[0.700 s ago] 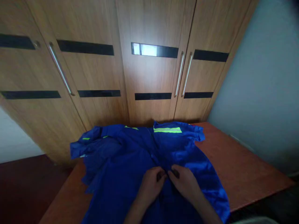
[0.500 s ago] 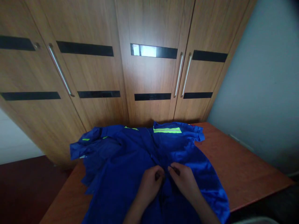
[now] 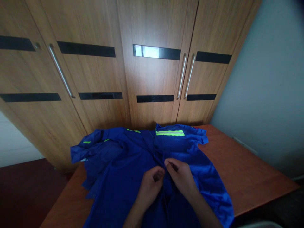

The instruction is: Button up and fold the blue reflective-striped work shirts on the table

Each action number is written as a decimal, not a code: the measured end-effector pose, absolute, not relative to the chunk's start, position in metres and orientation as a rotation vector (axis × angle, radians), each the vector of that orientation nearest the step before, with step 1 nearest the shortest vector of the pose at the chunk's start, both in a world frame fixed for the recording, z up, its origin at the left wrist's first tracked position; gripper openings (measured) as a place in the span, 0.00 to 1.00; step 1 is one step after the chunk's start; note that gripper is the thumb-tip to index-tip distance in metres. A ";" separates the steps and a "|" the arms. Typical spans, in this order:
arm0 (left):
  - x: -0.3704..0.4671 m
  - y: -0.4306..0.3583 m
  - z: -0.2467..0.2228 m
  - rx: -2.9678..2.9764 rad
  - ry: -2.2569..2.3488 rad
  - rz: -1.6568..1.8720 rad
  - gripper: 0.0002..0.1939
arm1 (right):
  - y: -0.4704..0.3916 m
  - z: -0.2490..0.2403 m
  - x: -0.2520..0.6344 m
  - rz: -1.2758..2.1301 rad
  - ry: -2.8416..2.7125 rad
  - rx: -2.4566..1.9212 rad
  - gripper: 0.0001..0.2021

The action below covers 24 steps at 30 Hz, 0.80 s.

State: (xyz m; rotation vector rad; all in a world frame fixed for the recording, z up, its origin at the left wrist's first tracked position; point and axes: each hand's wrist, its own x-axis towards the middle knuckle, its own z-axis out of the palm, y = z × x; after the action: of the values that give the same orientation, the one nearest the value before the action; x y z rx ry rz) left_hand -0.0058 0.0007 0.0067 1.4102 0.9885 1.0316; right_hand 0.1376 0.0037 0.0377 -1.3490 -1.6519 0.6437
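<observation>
A blue garment (image 3: 128, 183) with yellow-green reflective strips (image 3: 170, 132) lies spread on the reddish-brown table. Down its middle runs the front opening, edges close together. My left hand (image 3: 152, 182) is closed in a pinch on the garment's front edge, left of the opening. Slightly higher and to the right, my right hand (image 3: 178, 172) also pinches the cloth at the opening. The fingertips are near each other but apart. Short sleeves or folded sleeves lie at the far left and far right of the garment.
Wooden wardrobe doors (image 3: 152, 77) with metal handles and black strips stand right behind the table (image 3: 237, 171). A pale wall (image 3: 266, 95) borders the right side. Dark red floor (image 3: 28, 193) shows at the lower left.
My right hand has moved up and a little left along the opening. My left hand has shifted slightly up and left. The cloth edges between them have moved a little.
</observation>
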 end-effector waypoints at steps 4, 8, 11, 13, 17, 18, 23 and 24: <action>-0.007 0.000 0.009 1.361 1.003 1.051 0.04 | -0.002 0.028 0.148 0.817 -1.578 -1.212 0.11; -0.008 0.002 0.012 1.320 1.016 1.039 0.04 | -0.010 0.021 0.155 0.780 -1.616 -1.252 0.09; -0.008 0.002 0.014 1.290 1.019 1.026 0.05 | -0.014 0.022 0.153 0.723 -1.704 -1.254 0.07; -0.007 0.002 0.015 1.295 1.020 1.032 0.04 | -0.016 0.025 0.152 0.703 -1.738 -1.249 0.07; -0.008 0.001 0.013 1.316 1.003 1.037 0.03 | -0.015 0.029 0.150 0.687 -1.733 -1.273 0.05; -0.008 0.001 0.012 1.318 1.000 1.036 0.03 | -0.015 0.028 0.151 0.694 -1.719 -1.274 0.05; -0.007 0.001 0.012 1.348 1.008 1.039 0.04 | -0.009 0.017 0.153 0.807 -1.581 -1.241 0.04; -0.007 0.001 0.012 1.354 1.012 1.038 0.04 | -0.008 0.014 0.154 0.832 -1.540 -1.238 0.05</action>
State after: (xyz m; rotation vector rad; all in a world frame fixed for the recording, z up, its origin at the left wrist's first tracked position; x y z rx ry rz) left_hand -0.0072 0.0014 0.0124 1.3539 1.0117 1.0382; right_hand 0.1535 -0.0077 0.0142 -1.2384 -1.5404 0.8317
